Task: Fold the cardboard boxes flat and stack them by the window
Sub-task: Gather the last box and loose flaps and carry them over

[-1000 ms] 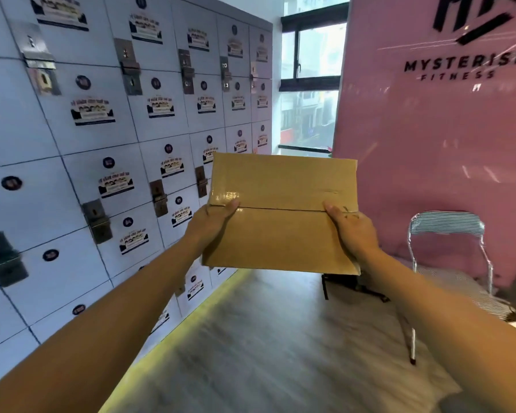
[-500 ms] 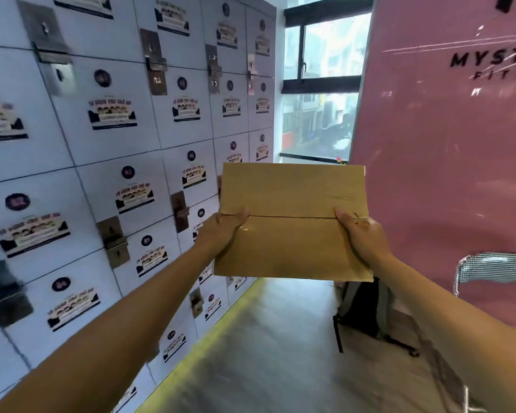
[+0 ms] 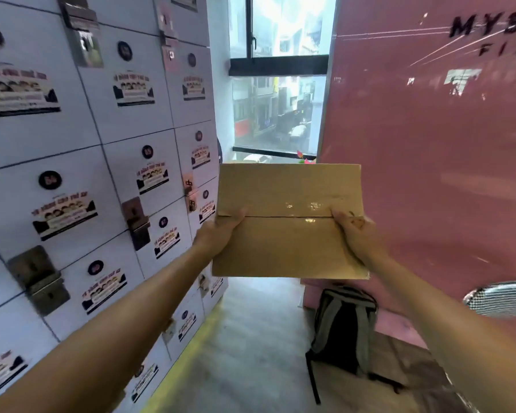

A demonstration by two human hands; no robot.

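— Lockers (image 3: pixel 108 180) fill my left, a pink wall (image 3: pixel 429 174) my right. What's unclear?

— A backpack (image 3: pixel 344 326) on the near floor; a chair (image 3: pixel 501 298) cut off at right. Locker labels are blurred.

— Hands?

— Arms stretched forward. My left hand (image 3: pixel 218 234) and right hand (image 3: pixel 359 234) each grip a side edge of the flattened cardboard box (image 3: pixel 289 242), thumbs on top, fingers hidden beneath. Beyond it, the window (image 3: pixel 277 111).

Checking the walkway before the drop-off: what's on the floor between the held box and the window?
In the head view, the flattened box hides the floor below the window. Nearer, bare floor; a backpack stands right.
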